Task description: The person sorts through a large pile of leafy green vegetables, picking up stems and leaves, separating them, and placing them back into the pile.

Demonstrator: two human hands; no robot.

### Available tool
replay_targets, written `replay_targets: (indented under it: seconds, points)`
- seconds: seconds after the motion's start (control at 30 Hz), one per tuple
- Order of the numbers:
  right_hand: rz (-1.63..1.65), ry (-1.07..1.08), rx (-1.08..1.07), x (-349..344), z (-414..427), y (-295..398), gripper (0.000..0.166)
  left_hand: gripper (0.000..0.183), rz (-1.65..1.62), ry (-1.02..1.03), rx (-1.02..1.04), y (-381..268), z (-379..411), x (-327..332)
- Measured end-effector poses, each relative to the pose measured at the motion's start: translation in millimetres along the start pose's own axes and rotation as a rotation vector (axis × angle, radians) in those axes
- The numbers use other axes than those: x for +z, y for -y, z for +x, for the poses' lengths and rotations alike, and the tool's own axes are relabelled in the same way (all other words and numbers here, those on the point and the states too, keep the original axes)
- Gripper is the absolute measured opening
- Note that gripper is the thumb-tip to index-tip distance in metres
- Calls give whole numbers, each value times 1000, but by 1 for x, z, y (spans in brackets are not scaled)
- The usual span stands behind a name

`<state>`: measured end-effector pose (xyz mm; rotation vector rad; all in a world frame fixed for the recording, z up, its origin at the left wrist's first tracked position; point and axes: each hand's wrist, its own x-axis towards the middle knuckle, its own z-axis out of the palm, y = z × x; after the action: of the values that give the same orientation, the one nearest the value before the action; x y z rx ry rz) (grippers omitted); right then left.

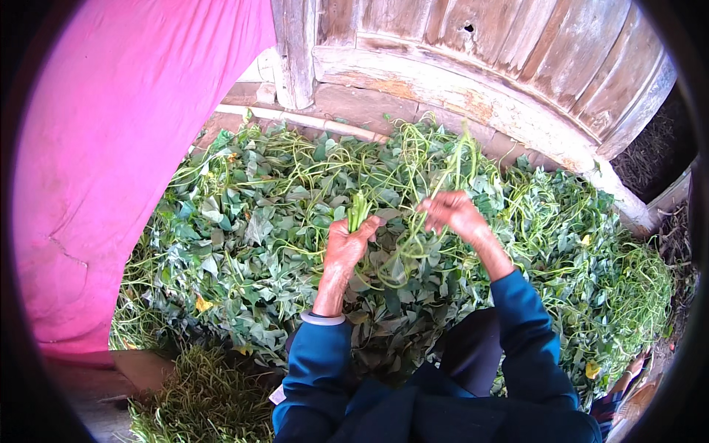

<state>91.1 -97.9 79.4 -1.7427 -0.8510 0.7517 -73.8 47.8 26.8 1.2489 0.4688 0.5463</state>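
Note:
My left hand (348, 243), with a pale bangle (322, 319) at its wrist, is closed round a short upright bundle of green stems (359, 210). To its right, my right hand (451, 213) has its thumb and fingertips pinched together on long thin green vines (457, 160); the vines rise beyond the fingers and hang in loops below them, partly blurred. Under both hands spreads a large heap of leafy green vines (260, 227), with a few yellow leaves among them. The two hands are apart.
A pink cloth (122, 127) hangs on the left. Behind the heap are a pale pole (310, 120), a wooden post (294, 55) and a plank wall (498, 39). A pile of cut stems (202, 398) lies at the lower left. Part of another person (623, 393) shows at the lower right.

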Motion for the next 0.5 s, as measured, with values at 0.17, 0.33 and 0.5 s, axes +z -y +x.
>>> replay_targets:
  seconds: [0.17, 0.33, 0.5]
  points:
    - [-78, 21, -59, 45, -17, -43, 17, 15, 67, -18, 12, 10, 0, 11]
    - [-482, 43, -455, 67, -22, -44, 20, 15, 83, 40, 62, 23, 1, 20]
    - [-117, 113, -258, 37, -26, -38, 21, 14, 118, 97, 52, 20, 2, 18]
